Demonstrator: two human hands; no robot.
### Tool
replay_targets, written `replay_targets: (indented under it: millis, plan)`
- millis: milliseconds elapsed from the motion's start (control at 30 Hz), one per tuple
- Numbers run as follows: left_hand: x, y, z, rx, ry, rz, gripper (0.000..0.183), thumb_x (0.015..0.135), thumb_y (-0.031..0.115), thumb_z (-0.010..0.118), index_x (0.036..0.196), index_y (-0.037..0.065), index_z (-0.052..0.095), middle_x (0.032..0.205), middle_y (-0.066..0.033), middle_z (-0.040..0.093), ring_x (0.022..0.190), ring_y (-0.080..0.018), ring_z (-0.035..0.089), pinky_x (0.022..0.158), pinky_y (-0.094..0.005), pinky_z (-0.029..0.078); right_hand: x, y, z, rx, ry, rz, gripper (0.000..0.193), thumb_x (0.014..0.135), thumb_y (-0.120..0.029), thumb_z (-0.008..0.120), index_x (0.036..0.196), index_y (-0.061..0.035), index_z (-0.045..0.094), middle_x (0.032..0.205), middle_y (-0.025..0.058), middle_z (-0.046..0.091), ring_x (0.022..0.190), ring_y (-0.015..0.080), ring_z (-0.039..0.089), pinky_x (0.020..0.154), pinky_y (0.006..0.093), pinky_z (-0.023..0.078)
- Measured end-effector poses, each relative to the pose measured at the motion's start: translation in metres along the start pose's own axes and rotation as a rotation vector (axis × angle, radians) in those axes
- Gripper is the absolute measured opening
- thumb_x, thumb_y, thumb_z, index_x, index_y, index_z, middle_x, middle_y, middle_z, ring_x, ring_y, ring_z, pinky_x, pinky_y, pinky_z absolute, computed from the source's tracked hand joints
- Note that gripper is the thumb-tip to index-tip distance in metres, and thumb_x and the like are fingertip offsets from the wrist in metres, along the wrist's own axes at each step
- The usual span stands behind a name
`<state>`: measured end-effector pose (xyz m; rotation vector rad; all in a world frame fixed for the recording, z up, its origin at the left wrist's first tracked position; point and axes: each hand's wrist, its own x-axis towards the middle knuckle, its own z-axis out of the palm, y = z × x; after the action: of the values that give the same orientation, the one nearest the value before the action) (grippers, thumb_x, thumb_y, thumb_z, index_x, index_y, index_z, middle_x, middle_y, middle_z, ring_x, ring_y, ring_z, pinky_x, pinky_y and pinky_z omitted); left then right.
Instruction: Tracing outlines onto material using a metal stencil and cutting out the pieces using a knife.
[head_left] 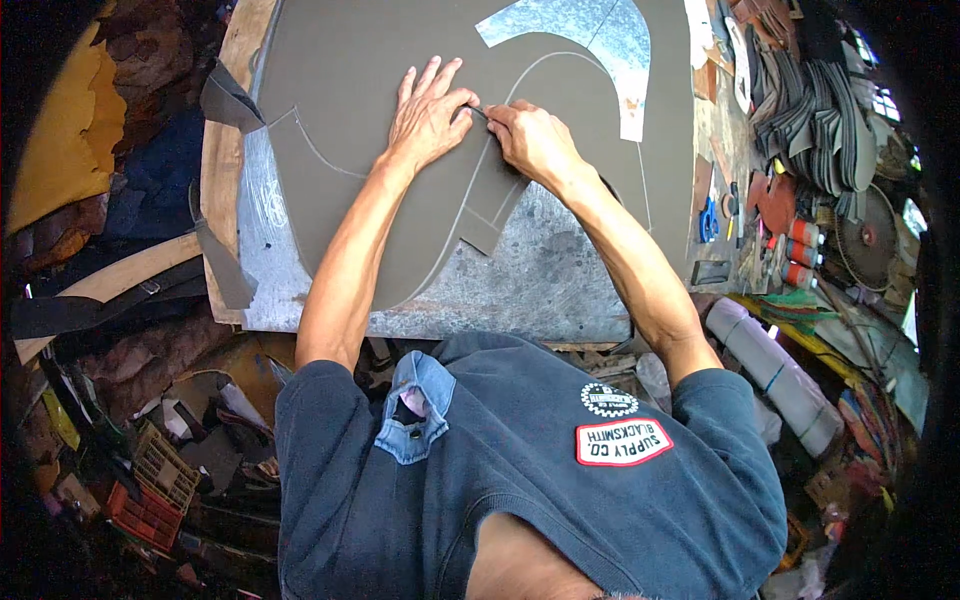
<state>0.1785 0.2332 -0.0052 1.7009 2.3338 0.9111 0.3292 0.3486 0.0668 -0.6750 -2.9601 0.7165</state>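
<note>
A large dark grey-brown sheet (330,80) with pale curved lines drawn on it lies over a worn metal tabletop (540,280). My left hand (430,118) rests on it, the outer fingers stretched out and the thumb and forefinger by a small dark edge. Close to its right, my right hand (535,145) is closed, fingertips down at a pale line. Whatever it grips is mostly hidden; only a thin dark bit shows between the hands. Below them, a narrow part of the sheet (483,228) hangs over the bare metal, where the sheet is cut away.
At the far right of the sheet lies a pale curved template (630,60). Blue-handled scissors (708,220) and red-and-clear bottles (803,243) sit along the right. Behind them are stacked dark cut pieces (825,120) and a round fan (868,235). Scraps and an orange crate (145,515) crowd the lower left.
</note>
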Motion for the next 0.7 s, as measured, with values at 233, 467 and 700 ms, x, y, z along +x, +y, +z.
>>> replay_targets:
  millis: [233,467,700]
  plan:
    - [0.002,0.003,0.001,0.045,0.017,-0.003,0.018,0.083,0.022,0.060,0.098,0.018,0.069,0.147,-0.0111,0.045,0.142,-0.0338,0.032,0.117,-0.0546,0.017,-0.011,0.010,-0.007,-0.023,-0.021,-0.019,0.024,0.093,-0.022,0.058,0.109,-0.0102,0.070,0.097,0.0152,0.067,0.092,0.0366,0.066,0.081,0.0456,0.053]
    - [0.002,0.003,0.001,0.058,0.010,-0.005,0.017,0.082,0.021,0.060,0.096,0.018,0.069,0.147,-0.0106,0.044,0.142,-0.0337,0.031,0.117,-0.0550,0.017,-0.034,0.020,-0.015,0.027,-0.031,0.050,0.022,0.091,-0.019,0.059,0.107,-0.0103,0.071,0.097,0.0154,0.068,0.092,0.0362,0.066,0.081,0.0453,0.053]
    - [0.002,0.000,0.001,0.015,0.009,-0.010,0.016,0.082,0.022,0.060,0.096,0.018,0.069,0.148,-0.0118,0.043,0.142,-0.0353,0.030,0.117,-0.0568,0.016,-0.034,0.020,-0.015,0.015,-0.025,0.047,0.023,0.090,-0.017,0.059,0.107,-0.0068,0.070,0.099,0.0141,0.070,0.094,0.0349,0.066,0.083,0.0435,0.052]
